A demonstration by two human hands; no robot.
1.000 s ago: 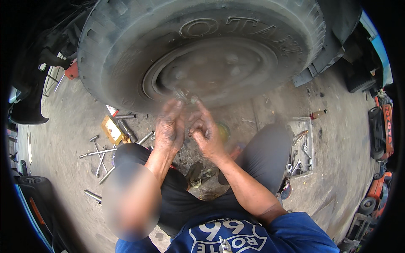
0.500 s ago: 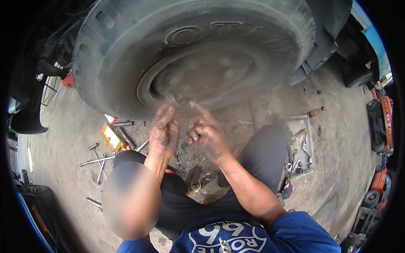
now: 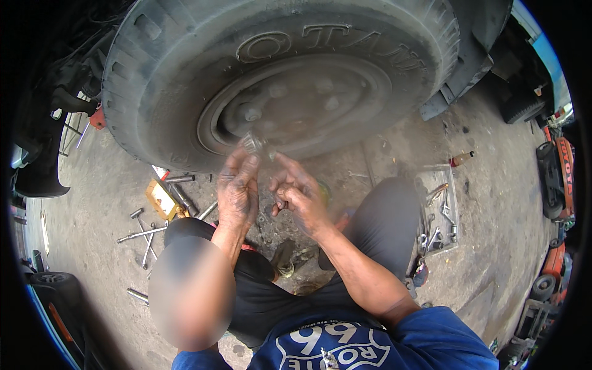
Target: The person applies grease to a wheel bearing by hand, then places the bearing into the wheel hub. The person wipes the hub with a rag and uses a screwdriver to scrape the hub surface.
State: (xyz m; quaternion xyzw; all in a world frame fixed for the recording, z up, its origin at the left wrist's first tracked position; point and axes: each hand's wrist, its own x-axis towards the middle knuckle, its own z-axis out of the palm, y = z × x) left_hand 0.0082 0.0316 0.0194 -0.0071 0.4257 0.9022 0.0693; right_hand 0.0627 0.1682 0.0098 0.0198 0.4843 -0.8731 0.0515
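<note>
My left hand (image 3: pixel 238 188) is raised in front of the wheel, its thumb and fingers pinched on a small ribbed metal ring (image 3: pixel 251 144). The ring looks like a bearing, but blur hides its exact kind. Close to the right of it is my right hand (image 3: pixel 301 196), index finger stretched toward the ring and the other fingers loosely curled. A pale greenish smear (image 3: pixel 272 156) shows at that fingertip. Above both hands stands a large black tyre (image 3: pixel 179 80) on a dusty wheel rim (image 3: pixel 302 102) with several wheel nuts.
Left on the concrete floor lie a yellow box (image 3: pixel 161 198), sockets (image 3: pixel 182 198) and a cross-shaped wrench (image 3: pixel 148 234). A tray (image 3: pixel 455 191) of spanners sits beyond my right knee (image 3: pixel 388 209), near a bottle-like item (image 3: pixel 461 159). A yellow-green object (image 3: pixel 324 192) is partly hidden behind my right hand.
Both hands have shifted slightly left. The ring in my left hand has risen and tilted a little, and my right index finger remains close to it.
</note>
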